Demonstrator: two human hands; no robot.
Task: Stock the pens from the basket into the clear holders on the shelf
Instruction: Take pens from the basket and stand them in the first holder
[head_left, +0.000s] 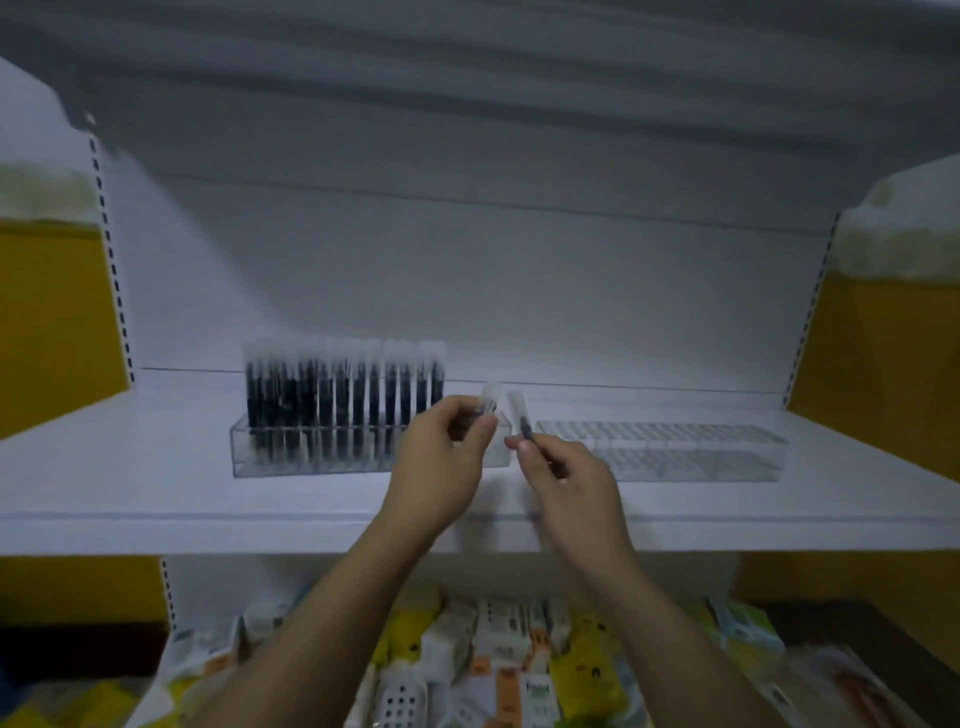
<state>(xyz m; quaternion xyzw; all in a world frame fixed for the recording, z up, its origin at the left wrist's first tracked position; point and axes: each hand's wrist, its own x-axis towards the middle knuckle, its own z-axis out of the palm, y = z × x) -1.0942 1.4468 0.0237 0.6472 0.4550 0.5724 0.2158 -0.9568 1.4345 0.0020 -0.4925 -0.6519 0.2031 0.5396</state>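
**Up at the shelf, one pen in each hand**

Right above the gap between the two clear holders, we're holding a pen per hand. Our left hand (447, 447) is pinching the left pen (490, 399) low on its dark barrel. Our right hand (566, 467) is doing the same with the right pen (517, 410), so both grips are closing snugly round a barrel. We're guessing the low pinch is so the bottom end goes into a slot first, with the cap poking clear above the fingers.

Both pens are standing roughly upright, pale caps up, with the long axis near vertical. The right one is leaning a bit, its top tipping toward the left pen. They're close together but apart.

That's matching the row of pens (343, 395) filling most of the left holder (311, 462), all caps up. Its right end is looking free, just behind our left hand, so that's probably where these are going. The right holder (675, 457) is looking empty on the shelf (156, 493). Everything's a bit blurry, so we can't tell the exact slots.
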